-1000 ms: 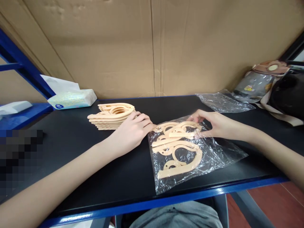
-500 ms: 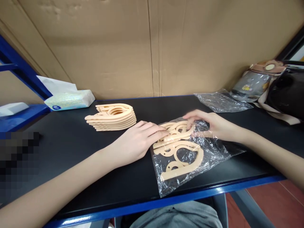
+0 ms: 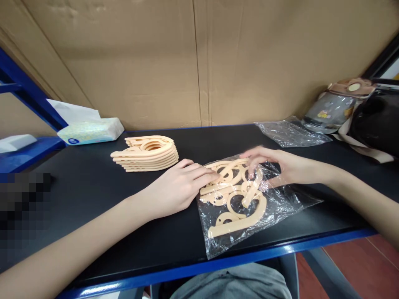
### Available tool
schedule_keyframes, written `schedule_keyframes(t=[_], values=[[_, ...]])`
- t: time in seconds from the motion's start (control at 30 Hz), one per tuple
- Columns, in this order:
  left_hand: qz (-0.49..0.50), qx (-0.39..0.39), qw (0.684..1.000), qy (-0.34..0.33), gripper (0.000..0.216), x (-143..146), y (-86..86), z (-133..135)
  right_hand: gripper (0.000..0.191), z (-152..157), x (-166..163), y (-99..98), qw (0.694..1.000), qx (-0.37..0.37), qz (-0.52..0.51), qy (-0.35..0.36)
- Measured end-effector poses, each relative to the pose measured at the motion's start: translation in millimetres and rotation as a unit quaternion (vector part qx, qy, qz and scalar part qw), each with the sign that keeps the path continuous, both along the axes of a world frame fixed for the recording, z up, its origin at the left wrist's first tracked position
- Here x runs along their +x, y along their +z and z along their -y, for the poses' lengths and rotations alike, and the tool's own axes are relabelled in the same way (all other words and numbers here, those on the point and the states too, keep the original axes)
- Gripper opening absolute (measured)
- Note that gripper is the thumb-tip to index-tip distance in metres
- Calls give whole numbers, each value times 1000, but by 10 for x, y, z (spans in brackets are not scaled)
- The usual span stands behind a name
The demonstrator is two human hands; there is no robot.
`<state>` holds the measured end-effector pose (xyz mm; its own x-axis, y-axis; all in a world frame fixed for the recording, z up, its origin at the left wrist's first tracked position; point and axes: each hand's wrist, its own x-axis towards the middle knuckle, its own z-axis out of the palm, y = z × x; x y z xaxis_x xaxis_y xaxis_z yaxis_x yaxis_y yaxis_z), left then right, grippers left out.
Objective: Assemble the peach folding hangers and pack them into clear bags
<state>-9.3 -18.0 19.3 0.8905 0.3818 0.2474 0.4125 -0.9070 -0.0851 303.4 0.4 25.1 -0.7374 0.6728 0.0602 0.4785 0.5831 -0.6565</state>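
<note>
A clear plastic bag (image 3: 215, 245) lies on the table with several beige folding hangers (image 3: 237, 226) in it. My left hand (image 3: 183, 182) rests on the bag's left side, its fingers stretched out and lying over the hangers. At the upper right of the bag, my right hand (image 3: 276, 166) curls its fingers and thumb around one hanger, whose arm (image 3: 254, 189) is tilted across the others. Whether the right fingertips are under the plastic is hard to tell. A neat stack of the same hangers (image 3: 146, 155) stands beyond my left hand.
Another clear plastic bag (image 3: 291, 132) lies flat at the back right, beside a transparent bottle (image 3: 326, 110) with a strap and a black bag (image 3: 378, 120). A tissue pack (image 3: 90, 131) sits at the back left. Cardboard (image 3: 140, 62) walls the back of the black table (image 3: 102, 187).
One hanger's arm in the bag has swung out and now lies tilted over the lower hanger. My right hand has shifted slightly; my left hand has stayed in place.
</note>
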Motion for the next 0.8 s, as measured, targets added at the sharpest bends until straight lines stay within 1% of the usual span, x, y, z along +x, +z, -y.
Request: schedule_keyframes(t=[0.07, 0.17, 0.23, 0.27, 0.4, 0.5, 0.6, 0.73, 0.8], values=[[-4, 2, 1000, 4, 39, 0, 1, -1, 66, 25, -39, -11, 999, 48, 6, -6], [-9, 4, 1000, 5, 38, 1, 4, 1, 58, 61, -79, -23, 990, 139, 24, -28], [-11, 4, 1000, 4, 36, 5, 6, 4, 52, 91, -93, -21, 983, 176, 40, -47], [-11, 3, 1000, 3, 36, 7, 6, 5, 51, 108, -97, -18, 981, 181, 47, -55], [-12, 2, 1000, -2, 34, 8, 8, 8, 44, 164, -109, -15, 983, 155, 72, -71], [-13, 7, 1000, 0, 33, 4, 13, 7, 40, 170, -115, -28, 980, 162, 93, -73], [-15, 9, 1000, 2, 33, 0, 17, 5, 44, 152, -113, -23, 979, 158, 106, -77], [-13, 11, 1000, -2, 33, -2, 14, 4, 58, 126, -101, 39, 985, 114, 111, -70], [-12, 12, 1000, -3, 32, -5, 10, 3, 60, 118, -92, 71, 987, 101, 106, -66]])
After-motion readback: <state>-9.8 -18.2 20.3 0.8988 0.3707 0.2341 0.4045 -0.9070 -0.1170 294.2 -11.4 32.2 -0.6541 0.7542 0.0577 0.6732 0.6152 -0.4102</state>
